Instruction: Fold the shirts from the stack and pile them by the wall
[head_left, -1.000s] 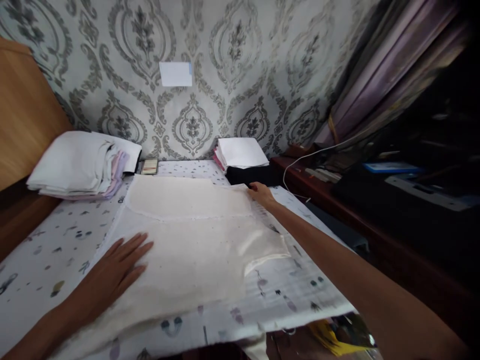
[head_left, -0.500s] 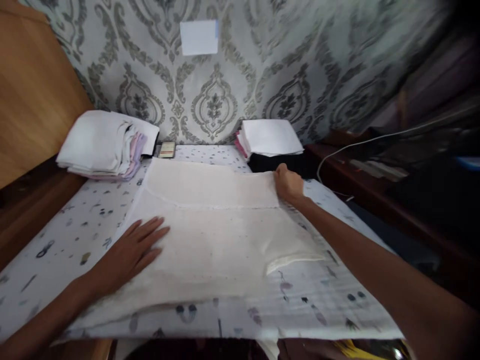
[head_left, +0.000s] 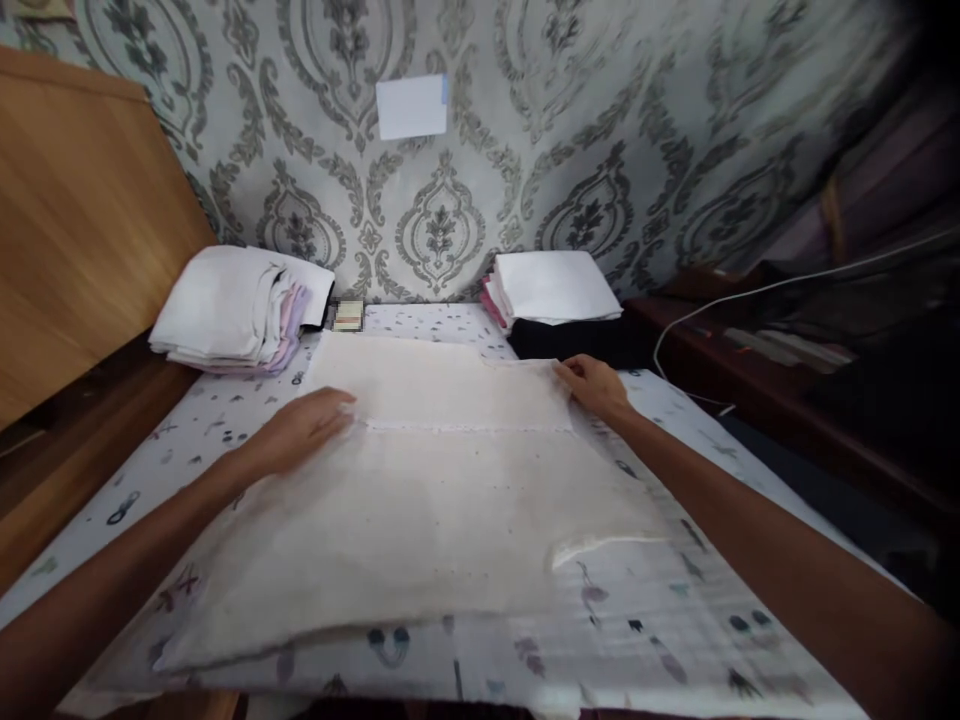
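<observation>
A cream cloth (head_left: 420,500) lies spread over the patterned table cover (head_left: 645,600), its upper part marked off by a frayed seam running across. My left hand (head_left: 304,430) pinches the cloth near the left end of that seam, its fingers together and slightly blurred. At the cloth's upper right corner, my right hand (head_left: 592,385) grips the edge between thumb and fingers. The lower right of the cloth has a curved, pale edge lying on the cover.
Folded white and lilac cloths (head_left: 225,310) are stacked at the back left, beside a small box (head_left: 348,316). At the back right, folded white cloths (head_left: 559,285) sit by a black cloth (head_left: 570,342). A white cable (head_left: 750,290) crosses the dark wooden ledge on the right.
My left hand has moved up and right from lying flat with spread fingers to pinching the cloth near the seam. My right hand still grips the corner. The camera view has shifted slightly.
</observation>
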